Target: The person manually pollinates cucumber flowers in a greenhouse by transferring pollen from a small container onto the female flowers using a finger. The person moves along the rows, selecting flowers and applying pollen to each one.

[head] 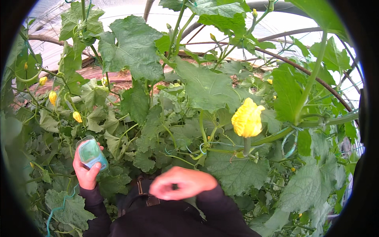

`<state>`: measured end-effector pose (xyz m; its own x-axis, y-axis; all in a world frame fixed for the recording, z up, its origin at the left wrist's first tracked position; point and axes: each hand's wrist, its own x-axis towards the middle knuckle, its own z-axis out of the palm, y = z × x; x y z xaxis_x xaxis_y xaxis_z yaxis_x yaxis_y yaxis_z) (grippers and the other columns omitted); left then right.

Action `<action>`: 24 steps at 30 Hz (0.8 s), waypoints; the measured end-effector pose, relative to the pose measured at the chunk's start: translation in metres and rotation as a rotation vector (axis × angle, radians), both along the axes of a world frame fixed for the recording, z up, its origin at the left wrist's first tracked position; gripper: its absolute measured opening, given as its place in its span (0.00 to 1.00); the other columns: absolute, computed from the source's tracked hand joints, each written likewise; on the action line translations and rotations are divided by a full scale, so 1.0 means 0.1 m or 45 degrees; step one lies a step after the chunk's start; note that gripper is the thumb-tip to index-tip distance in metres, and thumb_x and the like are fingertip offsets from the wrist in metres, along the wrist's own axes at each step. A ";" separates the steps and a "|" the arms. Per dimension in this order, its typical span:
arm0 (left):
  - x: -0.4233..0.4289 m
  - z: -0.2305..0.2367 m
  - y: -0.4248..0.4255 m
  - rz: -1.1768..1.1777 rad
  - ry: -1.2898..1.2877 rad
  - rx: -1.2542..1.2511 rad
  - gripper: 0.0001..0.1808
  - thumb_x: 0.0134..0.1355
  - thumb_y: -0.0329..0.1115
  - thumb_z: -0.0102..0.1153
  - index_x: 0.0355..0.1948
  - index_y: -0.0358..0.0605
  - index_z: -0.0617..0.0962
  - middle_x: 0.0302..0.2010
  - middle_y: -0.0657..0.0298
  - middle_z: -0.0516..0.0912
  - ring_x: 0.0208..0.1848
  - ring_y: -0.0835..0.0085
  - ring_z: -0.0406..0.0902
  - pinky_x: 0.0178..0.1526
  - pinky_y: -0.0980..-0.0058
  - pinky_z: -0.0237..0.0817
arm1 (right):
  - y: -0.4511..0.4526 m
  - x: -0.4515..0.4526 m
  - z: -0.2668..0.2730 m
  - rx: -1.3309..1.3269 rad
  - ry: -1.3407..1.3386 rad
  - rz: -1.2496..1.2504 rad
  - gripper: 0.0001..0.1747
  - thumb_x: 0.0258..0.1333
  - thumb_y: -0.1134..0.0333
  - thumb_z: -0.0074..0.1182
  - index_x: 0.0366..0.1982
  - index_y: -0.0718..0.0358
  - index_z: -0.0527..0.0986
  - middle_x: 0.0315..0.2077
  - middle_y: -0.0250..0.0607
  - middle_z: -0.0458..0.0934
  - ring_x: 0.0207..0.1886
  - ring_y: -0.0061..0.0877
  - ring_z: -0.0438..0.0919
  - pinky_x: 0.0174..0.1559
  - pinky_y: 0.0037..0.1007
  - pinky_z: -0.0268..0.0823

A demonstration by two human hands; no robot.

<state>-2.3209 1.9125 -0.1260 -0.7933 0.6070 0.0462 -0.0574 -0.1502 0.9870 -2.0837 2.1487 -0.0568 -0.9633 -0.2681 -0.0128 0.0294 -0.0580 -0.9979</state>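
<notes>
My left hand (84,174) grips a small clear plastic container (90,152) at the lower left. It looks greenish inside and bears a pale blue label with writing. In front of my torso, my right hand (189,183) is curled and blurred by motion. A dark gap shows within its curl; whether anything is pinched there cannot be told. Up and to the right of this hand, a large yellow flower (248,118) stands on a short green stalk, probably a young fruit (246,146), beside a thick vine stem (272,137).
Large green leaves (207,86) crowd all around. Teal twine (59,208) hangs at the lower left, and more twine (291,145) ties the vine at right. Smaller yellow blossoms (52,97) are at left. A curved pole (311,74) crosses at right before white plastic sheeting (127,10).
</notes>
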 end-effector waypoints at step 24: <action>0.25 1.04 2.28 -0.648 0.105 0.553 0.36 0.53 0.26 0.75 0.64 0.38 0.75 0.58 0.61 0.81 0.60 0.74 0.77 0.65 0.70 0.68 | 2.82 -0.52 0.24 -0.055 0.000 -1.263 0.23 0.77 0.53 0.48 0.59 0.63 0.72 0.46 0.43 0.84 0.48 0.32 0.82 0.56 0.40 0.72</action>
<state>-2.2958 2.1410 -0.0222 -0.3964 0.8169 0.4190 -0.1532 -0.5088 0.8471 -2.1352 2.4306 -0.0324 -0.7516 0.6592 -0.0220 -0.0521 -0.0926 -0.9943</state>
